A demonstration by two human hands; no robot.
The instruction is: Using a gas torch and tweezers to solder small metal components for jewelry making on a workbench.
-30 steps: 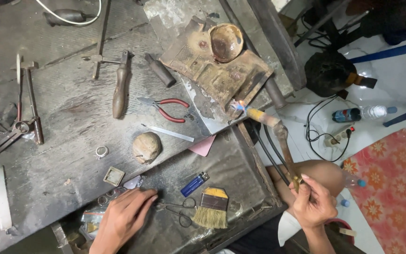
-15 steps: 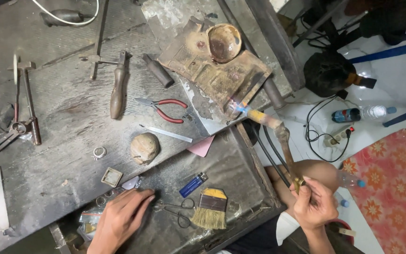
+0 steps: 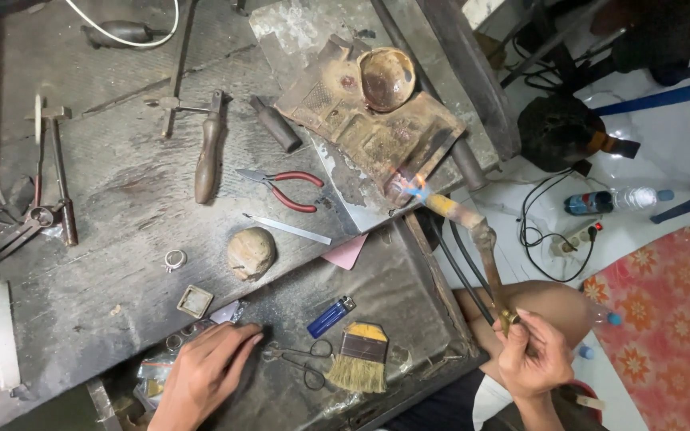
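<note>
Your right hand (image 3: 533, 359) with fingers wrapped around the torch (image 3: 473, 231) handle, its flame at the scorched block (image 3: 369, 132) edge, your left hand (image 3: 201, 375) flat on the desk (image 3: 121, 183) — fingers loosely spread, holding nothing — just beside small scissors (image 3: 301, 359) (brush (image 3: 358, 359) and blue lighter (image 3: 331, 317) near).

Lit brass torch (image 3: 485, 247), flame at scorched soldering block (image 3: 377, 128).

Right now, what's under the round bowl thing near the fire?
The round bowl sits on a rusty, scorched metal plate, with the torch flame touching the plate's edge. What lies beneath the bowl itself is hidden.
</note>
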